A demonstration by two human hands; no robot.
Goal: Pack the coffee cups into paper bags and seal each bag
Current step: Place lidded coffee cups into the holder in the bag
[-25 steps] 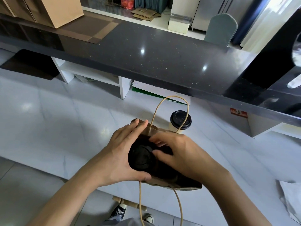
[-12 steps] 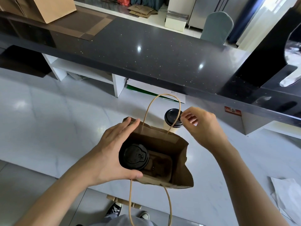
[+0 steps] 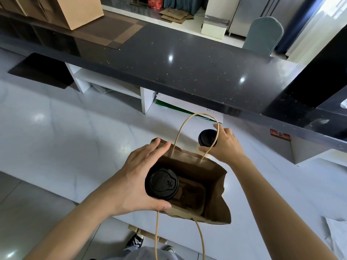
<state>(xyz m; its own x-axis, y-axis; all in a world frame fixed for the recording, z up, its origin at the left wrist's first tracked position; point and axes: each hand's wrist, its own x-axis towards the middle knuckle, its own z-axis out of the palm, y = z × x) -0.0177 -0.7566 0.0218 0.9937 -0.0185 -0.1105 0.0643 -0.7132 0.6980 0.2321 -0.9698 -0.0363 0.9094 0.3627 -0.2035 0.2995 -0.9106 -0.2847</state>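
Standing open on the white counter point(image 3: 78, 132), the paper bag point(image 3: 216, 186) is holding one lidded cup point(image 3: 161, 183) at its left side. The left hand point(image 3: 135, 181) is clasping the bag's left wall, fingers curved. The right hand point(image 3: 224, 145) is gripping the second cup point(image 3: 207, 137) behind the bag.

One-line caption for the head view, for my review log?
Left hand holds the open paper bag with one lidded coffee cup inside; right hand grips a second cup on the white counter.
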